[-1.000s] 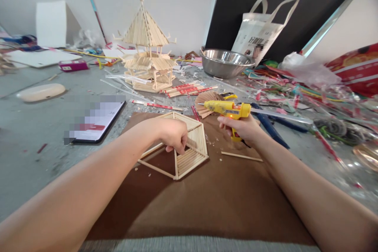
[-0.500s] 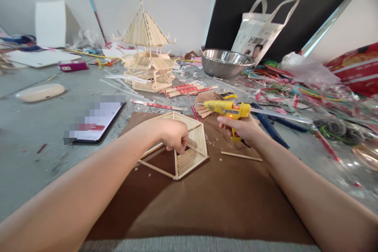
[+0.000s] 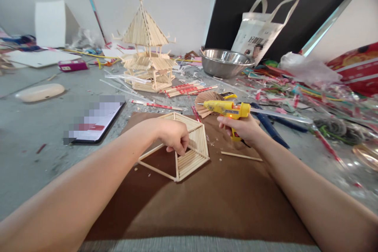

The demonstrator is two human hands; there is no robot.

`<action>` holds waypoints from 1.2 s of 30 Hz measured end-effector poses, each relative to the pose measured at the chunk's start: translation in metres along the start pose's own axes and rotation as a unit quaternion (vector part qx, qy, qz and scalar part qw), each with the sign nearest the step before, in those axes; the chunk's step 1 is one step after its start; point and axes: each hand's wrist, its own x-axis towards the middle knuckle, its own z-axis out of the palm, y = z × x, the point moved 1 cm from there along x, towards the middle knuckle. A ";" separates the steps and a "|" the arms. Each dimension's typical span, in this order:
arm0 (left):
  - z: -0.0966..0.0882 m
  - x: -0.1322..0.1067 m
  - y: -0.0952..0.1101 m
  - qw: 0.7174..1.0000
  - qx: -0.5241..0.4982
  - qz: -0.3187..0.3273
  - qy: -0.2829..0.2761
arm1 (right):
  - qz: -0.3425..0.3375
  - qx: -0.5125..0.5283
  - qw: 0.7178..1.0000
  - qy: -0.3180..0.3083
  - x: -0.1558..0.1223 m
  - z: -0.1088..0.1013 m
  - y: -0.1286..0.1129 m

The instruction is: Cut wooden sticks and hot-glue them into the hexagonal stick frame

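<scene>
On a brown sheet (image 3: 230,204) lies a hexagonal frame of wooden sticks (image 3: 194,160); rows of sticks fill its right-hand sections, while the lower left section is bare. Over the middle of the frame, my left hand (image 3: 176,136) is closed with fingertips pointing down; whatever they pinch is hidden. My right hand (image 3: 240,128) grips a yellow hot glue gun (image 3: 220,106) by its handle, nozzle pointing left and a clear glue stick (image 3: 280,115) sticking out the back. A single loose stick (image 3: 240,156) rests below that hand.
Behind stands a pagoda model of sticks (image 3: 146,31), with red-wrapped chopsticks (image 3: 189,88) beside it. A phone (image 3: 97,120) and a white oblong case (image 3: 40,92) lie left. A steel bowl (image 3: 226,63), blue-handled pliers (image 3: 270,128) and scattered scraps are to the right.
The stick frame has shifted very slightly right and toward me, with my left hand still over it. My right hand and the glue gun look unchanged.
</scene>
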 end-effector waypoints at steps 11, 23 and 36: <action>0.001 0.000 0.004 1.000 -0.005 0.011 0.008 | 0.013 -0.008 1.000 -0.013 -0.002 0.003 -0.001; 0.003 0.003 -0.001 0.999 -0.036 0.004 0.021 | 0.004 -0.005 1.000 -0.024 -0.001 0.003 0.002; 0.001 0.000 0.001 0.999 -0.032 -0.006 0.017 | 0.010 -0.005 1.000 -0.017 -0.002 0.003 0.000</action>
